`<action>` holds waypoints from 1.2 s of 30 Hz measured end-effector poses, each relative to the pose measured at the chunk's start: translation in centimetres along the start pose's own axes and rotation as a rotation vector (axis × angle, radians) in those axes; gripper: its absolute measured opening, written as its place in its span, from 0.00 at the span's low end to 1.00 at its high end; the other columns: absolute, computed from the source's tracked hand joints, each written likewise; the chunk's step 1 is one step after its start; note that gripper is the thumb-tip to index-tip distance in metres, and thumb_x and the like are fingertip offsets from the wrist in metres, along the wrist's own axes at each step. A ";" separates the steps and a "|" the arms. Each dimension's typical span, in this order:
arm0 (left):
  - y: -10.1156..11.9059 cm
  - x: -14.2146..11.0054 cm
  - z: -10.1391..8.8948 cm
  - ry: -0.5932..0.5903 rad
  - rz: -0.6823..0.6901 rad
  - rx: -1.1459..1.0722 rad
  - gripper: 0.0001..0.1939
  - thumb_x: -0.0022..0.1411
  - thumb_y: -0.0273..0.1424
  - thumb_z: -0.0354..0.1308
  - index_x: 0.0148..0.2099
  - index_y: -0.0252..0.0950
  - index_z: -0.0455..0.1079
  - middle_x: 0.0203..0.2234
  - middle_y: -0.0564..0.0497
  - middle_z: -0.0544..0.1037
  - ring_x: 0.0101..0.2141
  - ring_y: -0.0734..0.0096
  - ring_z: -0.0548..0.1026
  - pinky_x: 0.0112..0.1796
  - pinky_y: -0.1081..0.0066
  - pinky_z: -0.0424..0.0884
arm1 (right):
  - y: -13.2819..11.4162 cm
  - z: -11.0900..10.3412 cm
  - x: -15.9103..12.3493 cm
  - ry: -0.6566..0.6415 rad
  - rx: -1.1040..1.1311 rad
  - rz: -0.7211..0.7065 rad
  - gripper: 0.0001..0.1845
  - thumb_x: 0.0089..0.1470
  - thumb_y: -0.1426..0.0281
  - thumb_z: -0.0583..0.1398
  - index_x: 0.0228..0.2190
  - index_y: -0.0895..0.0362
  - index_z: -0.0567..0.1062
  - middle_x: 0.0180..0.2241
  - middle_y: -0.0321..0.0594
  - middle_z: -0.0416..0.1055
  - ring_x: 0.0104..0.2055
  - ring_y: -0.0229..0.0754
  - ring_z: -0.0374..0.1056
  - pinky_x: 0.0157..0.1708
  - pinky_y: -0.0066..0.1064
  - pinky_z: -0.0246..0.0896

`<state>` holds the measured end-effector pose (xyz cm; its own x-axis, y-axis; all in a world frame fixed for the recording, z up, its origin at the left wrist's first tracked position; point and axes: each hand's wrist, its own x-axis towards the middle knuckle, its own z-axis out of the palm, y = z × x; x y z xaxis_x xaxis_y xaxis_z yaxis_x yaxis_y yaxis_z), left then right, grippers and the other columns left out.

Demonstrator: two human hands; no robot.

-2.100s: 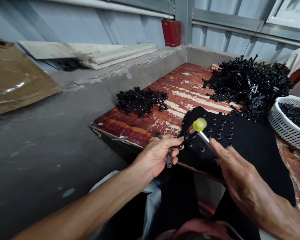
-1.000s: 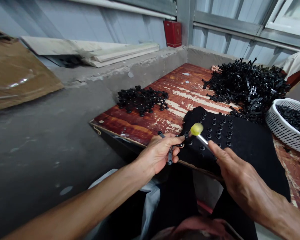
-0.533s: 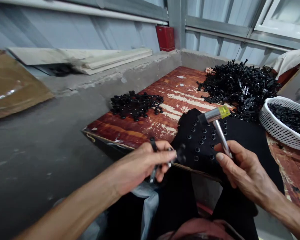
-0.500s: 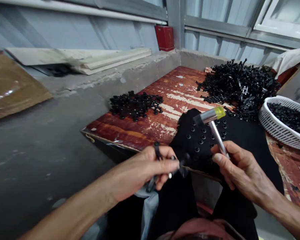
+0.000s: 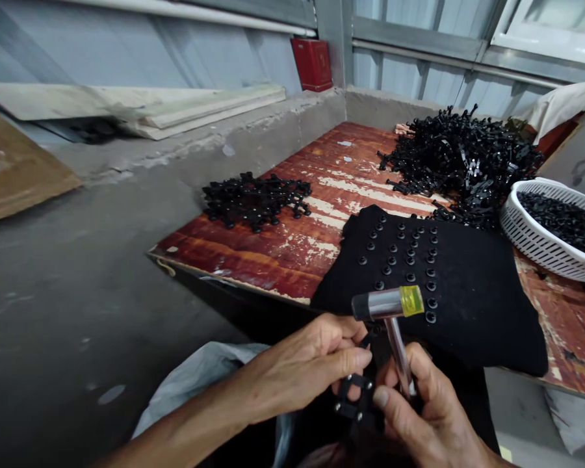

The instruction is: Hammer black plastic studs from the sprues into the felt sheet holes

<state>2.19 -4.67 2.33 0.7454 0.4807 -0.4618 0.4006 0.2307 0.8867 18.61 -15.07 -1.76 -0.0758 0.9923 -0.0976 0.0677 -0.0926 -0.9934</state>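
Observation:
My right hand [image 5: 426, 409] is wrapped around the metal handle of a small mallet [image 5: 386, 304], which has one black face and one yellow face. Between the closed fingers of my left hand [image 5: 322, 357] are small black linked strips [image 5: 353, 395] with shiny metal pin ends. Both hands are close together below the front edge of the table, with the mallet head just above the left fingertips. Behind them lies a black cloth [image 5: 478, 292], with rows of small round black pieces [image 5: 410, 261] standing on it.
On the worn red-brown table [image 5: 253, 266] are a small heap of black linked parts [image 5: 256, 200] and a larger heap [image 5: 463, 156] at the back. A white basket [image 5: 539, 237] of black parts stands at right. A concrete ledge [image 5: 185, 153] runs along the left.
My right hand has brought the mallet down and left, close to my left hand. My left hand has moved down and right with the black strips. The camera view has shifted slightly.

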 end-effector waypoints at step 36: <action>0.2 1.2 -0.6 0.543 0.213 1.090 0.15 0.68 0.32 0.39 0.30 0.39 0.62 0.21 0.55 0.68 0.25 0.70 0.68 0.28 0.69 0.55 | 0.6 -5.0 -1.9 0.240 -0.249 0.105 0.20 0.61 0.57 0.56 0.49 0.53 0.74 0.20 0.30 0.56 0.20 0.34 0.52 0.16 0.24 0.52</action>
<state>2.80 -3.56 1.99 0.6367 0.7710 -0.0118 0.7270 -0.5952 0.3423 23.75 -16.60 -1.88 0.1780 0.9722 -0.1519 0.3054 -0.2013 -0.9307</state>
